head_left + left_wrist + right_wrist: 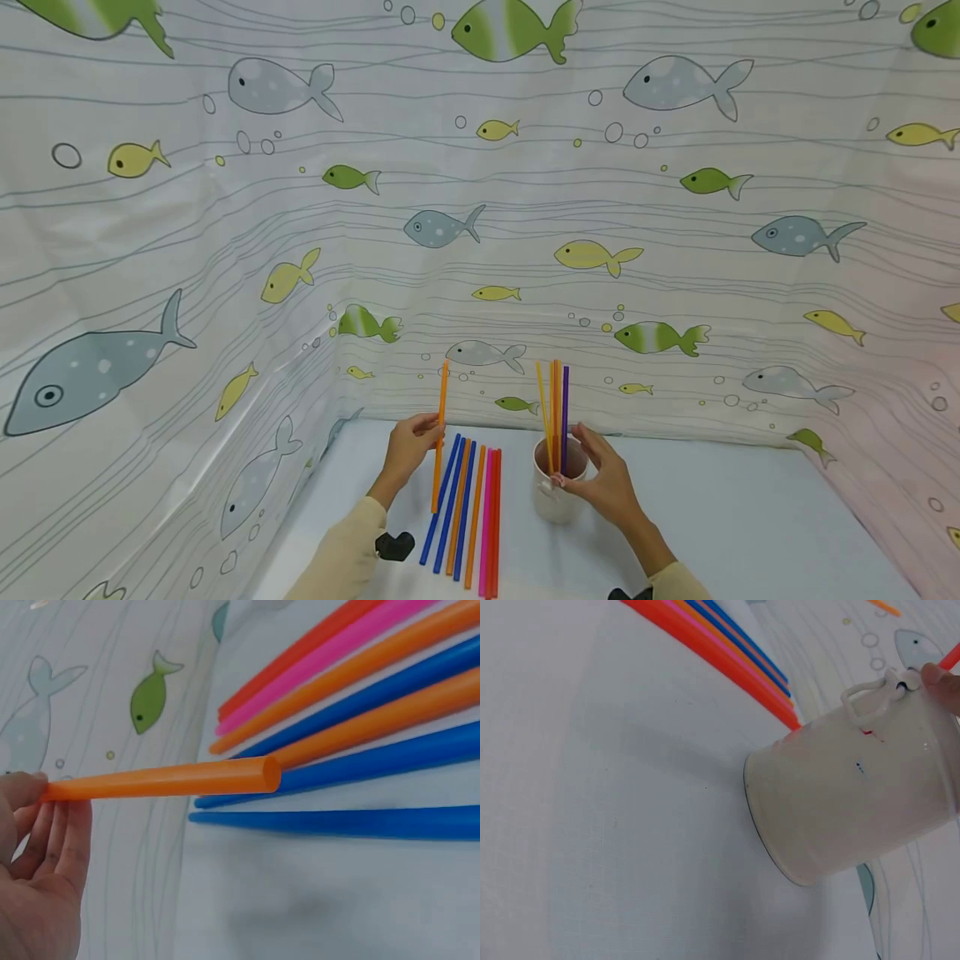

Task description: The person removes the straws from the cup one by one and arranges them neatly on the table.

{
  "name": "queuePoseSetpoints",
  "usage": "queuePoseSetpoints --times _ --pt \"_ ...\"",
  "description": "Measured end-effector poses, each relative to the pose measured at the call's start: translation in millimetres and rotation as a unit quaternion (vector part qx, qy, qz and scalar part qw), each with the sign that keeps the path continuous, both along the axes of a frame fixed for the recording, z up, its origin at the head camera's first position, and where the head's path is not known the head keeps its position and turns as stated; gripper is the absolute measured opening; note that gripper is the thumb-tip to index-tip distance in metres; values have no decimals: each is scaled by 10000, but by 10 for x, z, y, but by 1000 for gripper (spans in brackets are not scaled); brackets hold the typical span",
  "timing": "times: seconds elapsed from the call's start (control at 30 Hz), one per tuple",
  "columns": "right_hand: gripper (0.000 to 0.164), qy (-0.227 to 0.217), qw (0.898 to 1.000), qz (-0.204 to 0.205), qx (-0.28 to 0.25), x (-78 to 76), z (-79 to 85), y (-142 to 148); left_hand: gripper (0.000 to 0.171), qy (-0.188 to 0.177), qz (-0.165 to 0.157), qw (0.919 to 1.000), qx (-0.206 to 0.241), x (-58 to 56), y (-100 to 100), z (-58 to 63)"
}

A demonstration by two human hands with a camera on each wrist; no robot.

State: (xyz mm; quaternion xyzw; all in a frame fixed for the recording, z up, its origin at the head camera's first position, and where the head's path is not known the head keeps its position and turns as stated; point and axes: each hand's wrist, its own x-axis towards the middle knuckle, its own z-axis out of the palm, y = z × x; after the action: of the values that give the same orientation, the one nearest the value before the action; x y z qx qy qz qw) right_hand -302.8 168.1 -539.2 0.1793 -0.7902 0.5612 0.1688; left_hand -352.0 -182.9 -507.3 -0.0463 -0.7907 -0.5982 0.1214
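My left hand [407, 450] pinches an orange straw [440, 433] between thumb and fingers, holding it nearly upright above a row of straws. In the left wrist view the same orange straw [165, 778] points away from the left hand [45, 862], its near end over the others. My right hand [606, 479] grips the white mug [553, 500] near its rim, thumb by the small handle and fingers round the far side. Several straws stand in the mug, among them a purple straw [566, 408]. From the right wrist, the mug [847, 787] shows from the side, with only fingertips visible.
Blue, orange, pink and red straws lie side by side on the white table, a red straw [497, 517] at the right end and a blue straw [441, 500] at the left. A fish-patterned sheet [660, 283] hangs behind the table and along its sides.
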Motion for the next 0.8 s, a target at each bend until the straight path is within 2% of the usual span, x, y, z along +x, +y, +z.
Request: queuePoseSetpoints --times 0.37,0.63,0.8 --pt "98 -29 9998 -96 167 12 6 9 31 -532 199 9972 -495 51 -131 -296" --pt "97 131 9997 -44 194 -3 -3 6 27 -711 130 9923 -1001 96 -167 -470" --pt "97 64 9997 -74 235 -2 -11 9 26 -883 149 9887 -1205 118 -197 -577"
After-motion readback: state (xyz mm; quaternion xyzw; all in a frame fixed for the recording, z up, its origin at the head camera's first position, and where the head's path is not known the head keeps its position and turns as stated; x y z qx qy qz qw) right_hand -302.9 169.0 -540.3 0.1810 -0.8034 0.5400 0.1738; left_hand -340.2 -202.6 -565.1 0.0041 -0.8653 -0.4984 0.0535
